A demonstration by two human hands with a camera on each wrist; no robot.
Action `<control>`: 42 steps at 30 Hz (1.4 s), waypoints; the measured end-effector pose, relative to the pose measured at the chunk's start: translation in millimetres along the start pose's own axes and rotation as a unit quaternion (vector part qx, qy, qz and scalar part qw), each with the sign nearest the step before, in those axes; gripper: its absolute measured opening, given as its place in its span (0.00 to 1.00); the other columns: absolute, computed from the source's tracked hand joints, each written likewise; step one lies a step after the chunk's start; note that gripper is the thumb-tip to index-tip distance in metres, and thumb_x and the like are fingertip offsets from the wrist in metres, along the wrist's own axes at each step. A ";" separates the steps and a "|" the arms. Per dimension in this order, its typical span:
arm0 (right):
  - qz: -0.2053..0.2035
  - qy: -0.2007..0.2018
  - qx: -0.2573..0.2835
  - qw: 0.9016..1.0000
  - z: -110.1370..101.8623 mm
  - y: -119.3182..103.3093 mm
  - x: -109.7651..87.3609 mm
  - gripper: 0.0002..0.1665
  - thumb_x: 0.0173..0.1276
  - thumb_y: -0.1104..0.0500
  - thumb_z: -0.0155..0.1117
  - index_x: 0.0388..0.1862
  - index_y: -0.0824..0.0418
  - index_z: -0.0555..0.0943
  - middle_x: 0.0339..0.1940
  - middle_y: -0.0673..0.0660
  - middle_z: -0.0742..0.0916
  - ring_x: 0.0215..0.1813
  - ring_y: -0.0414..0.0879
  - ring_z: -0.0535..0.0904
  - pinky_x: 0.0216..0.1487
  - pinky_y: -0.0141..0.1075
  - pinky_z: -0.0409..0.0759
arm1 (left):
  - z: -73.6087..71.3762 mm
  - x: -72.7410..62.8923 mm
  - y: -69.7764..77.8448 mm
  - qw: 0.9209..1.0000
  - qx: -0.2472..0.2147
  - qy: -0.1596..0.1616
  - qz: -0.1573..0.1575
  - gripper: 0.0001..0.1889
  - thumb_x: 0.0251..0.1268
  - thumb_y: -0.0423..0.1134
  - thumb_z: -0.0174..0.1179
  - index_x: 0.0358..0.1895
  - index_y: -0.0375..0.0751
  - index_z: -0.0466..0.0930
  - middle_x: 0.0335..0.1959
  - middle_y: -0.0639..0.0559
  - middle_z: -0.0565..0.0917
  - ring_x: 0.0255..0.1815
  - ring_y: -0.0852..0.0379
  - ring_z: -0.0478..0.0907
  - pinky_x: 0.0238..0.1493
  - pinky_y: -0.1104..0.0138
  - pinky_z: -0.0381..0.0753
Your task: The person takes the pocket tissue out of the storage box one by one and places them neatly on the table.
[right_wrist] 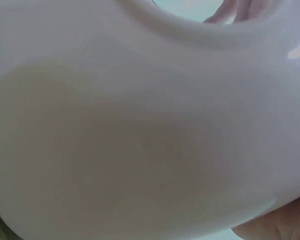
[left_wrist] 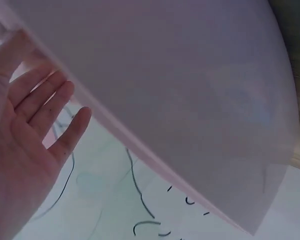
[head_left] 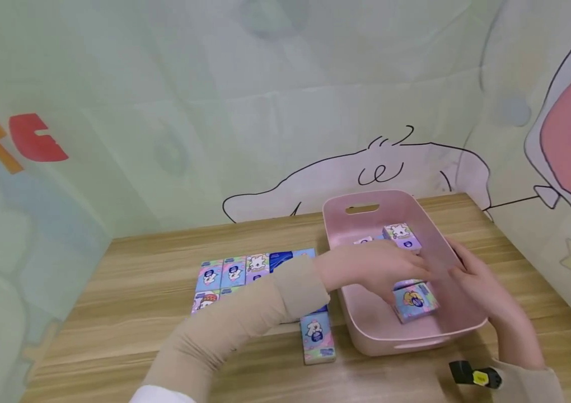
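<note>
My left hand point(head_left: 381, 268) reaches over the left rim into a pink plastic bin point(head_left: 371, 330), its fingers above small cartoon-printed packs point(head_left: 415, 302). In the left wrist view the fingers point(left_wrist: 45, 95) are spread and loosely bent beside the bin's wall point(left_wrist: 180, 90), with nothing between them. At the bin's right side, my right hand point(head_left: 487, 291) grips the rim, thumb over the edge and fingers along the outside. Another pack point(head_left: 401, 236) lies deeper in the bin; the left hand hides part of the contents. The right wrist view is mostly filled by the bin's end wall point(right_wrist: 140, 130).
Several similar packs point(head_left: 234, 272) lie in rows on the wooden table point(head_left: 129, 313), left of the bin and partly behind the left sleeve. One pack point(head_left: 318, 336) lies nearer the front. A printed cloth point(head_left: 190, 112) hangs behind the table. A black strap point(head_left: 474, 375) shows at the right wrist.
</note>
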State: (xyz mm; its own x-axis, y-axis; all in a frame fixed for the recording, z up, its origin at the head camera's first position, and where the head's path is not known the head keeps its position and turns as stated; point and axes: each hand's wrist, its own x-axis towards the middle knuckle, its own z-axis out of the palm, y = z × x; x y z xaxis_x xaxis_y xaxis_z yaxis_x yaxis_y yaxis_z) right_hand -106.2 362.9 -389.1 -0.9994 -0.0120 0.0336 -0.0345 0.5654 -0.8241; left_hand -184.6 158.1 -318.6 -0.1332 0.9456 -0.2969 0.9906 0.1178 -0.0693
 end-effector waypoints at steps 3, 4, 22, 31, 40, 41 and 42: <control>0.000 -0.001 0.002 1.000 0.9 0.1 1.6 0.33 0.75 0.68 0.36 0.76 0.69 0.46 0.70 0.78 0.63 0.65 0.69 0.64 0.46 0.18 0.68 | 5.7 14.5 1.5 0.999 0.028 -0.033 0.004 0.42 0.56 0.56 0.66 0.74 0.56 0.57 0.74 0.62 0.62 0.74 0.64 0.58 0.72 0.69 0.62; 0.000 -0.001 0.004 1.000 1.2 0.1 2.1 0.33 0.75 0.68 0.36 0.76 0.69 0.46 0.70 0.79 0.62 0.65 0.69 0.64 0.46 0.18 0.68 | 7.7 18.7 2.3 0.998 0.039 -0.041 0.006 0.43 0.56 0.57 0.66 0.74 0.56 0.57 0.74 0.63 0.62 0.73 0.65 0.59 0.72 0.70 0.63; -0.007 0.005 -0.010 1.000 3.4 -3.4 5.4 0.32 0.74 0.68 0.38 0.76 0.68 0.49 0.69 0.77 0.66 0.61 0.61 0.69 0.44 0.17 0.67 | 35.4 46.8 11.8 0.994 0.093 -0.056 -0.031 0.42 0.54 0.47 0.68 0.73 0.60 0.58 0.69 0.66 0.66 0.69 0.67 0.64 0.67 0.71 0.68; -0.011 0.010 -0.004 1.000 2.3 -1.2 3.2 0.32 0.74 0.68 0.36 0.76 0.68 0.48 0.69 0.77 0.65 0.62 0.64 0.67 0.44 0.15 0.65 | 37.7 47.7 17.6 0.992 0.116 -0.053 -0.018 0.38 0.61 0.44 0.63 0.74 0.60 0.57 0.72 0.66 0.63 0.70 0.68 0.63 0.65 0.73 0.68; -0.008 0.012 -0.005 1.000 2.4 1.2 2.0 0.32 0.74 0.68 0.37 0.76 0.68 0.49 0.69 0.78 0.65 0.62 0.65 0.67 0.43 0.14 0.65 | 42.4 55.8 17.7 0.988 0.137 -0.075 -0.013 0.40 0.62 0.47 0.62 0.75 0.61 0.52 0.76 0.66 0.57 0.72 0.69 0.60 0.66 0.74 0.67; -0.007 0.011 -0.004 1.000 2.8 1.1 1.9 0.32 0.75 0.68 0.37 0.76 0.68 0.49 0.69 0.78 0.65 0.62 0.65 0.67 0.43 0.14 0.64 | 42.8 55.8 18.1 0.987 0.139 -0.075 -0.012 0.39 0.63 0.47 0.61 0.75 0.61 0.52 0.75 0.66 0.58 0.71 0.69 0.60 0.65 0.74 0.67; -0.009 0.013 -0.005 1.000 3.2 1.3 1.9 0.32 0.75 0.67 0.37 0.76 0.69 0.49 0.69 0.78 0.65 0.62 0.59 0.69 0.44 0.14 0.64 | 43.0 55.5 18.6 0.987 0.145 -0.073 -0.010 0.38 0.63 0.48 0.60 0.75 0.61 0.53 0.75 0.66 0.59 0.71 0.69 0.62 0.64 0.74 0.69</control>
State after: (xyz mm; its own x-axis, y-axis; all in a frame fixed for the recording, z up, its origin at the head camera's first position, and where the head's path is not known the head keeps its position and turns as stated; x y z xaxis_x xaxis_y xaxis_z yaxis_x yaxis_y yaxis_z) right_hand -108.2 361.0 -391.9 -0.9980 -0.0003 0.0625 -0.0514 0.5742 -0.8171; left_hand -174.9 199.7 -377.3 -0.1771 0.8875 -0.4255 0.9401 0.0246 -0.3400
